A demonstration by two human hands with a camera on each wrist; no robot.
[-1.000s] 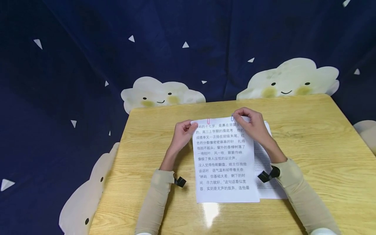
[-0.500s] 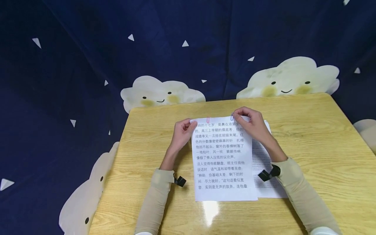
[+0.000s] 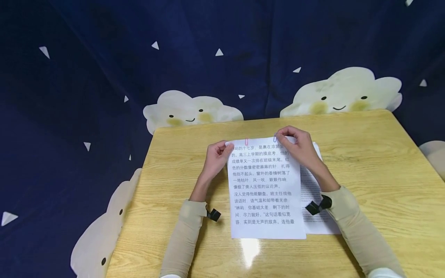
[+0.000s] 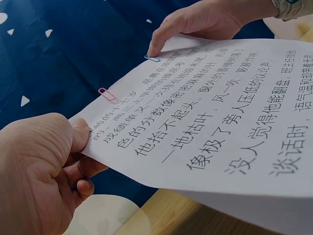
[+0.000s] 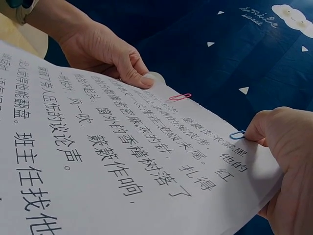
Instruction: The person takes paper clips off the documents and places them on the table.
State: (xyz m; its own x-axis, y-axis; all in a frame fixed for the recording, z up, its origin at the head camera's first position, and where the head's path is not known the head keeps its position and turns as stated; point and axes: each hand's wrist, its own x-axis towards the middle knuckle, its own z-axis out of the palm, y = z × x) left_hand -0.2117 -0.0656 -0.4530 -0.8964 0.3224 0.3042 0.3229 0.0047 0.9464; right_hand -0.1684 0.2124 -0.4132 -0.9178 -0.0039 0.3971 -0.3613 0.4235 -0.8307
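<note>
Printed sheets of paper (image 3: 265, 230), held up over the table, face me with large Chinese text. My left hand (image 3: 216, 159) pinches their upper left corner, thumb on the front and fingers behind. Along the top edge sit a pink paper clip (image 4: 107, 94), left of the middle, and a blue paper clip (image 5: 237, 134) farther right. At the blue clip, my right hand (image 3: 301, 148) has thumb and index finger pinching its outer end. Its other fingers go behind the paper near the upper right corner, partly hidden.
Behind the held paper, another sheet (image 3: 314, 193) with small dense print lies on the wooden table (image 3: 382, 173), partly covered by the paper and right arm. A dark blue curtain (image 3: 208, 23) with clouds and triangles hangs past the table's far edge.
Both hands keep their hold on the paper and the blue paper clip. The paper shifts only very slightly; nothing is let go.
</note>
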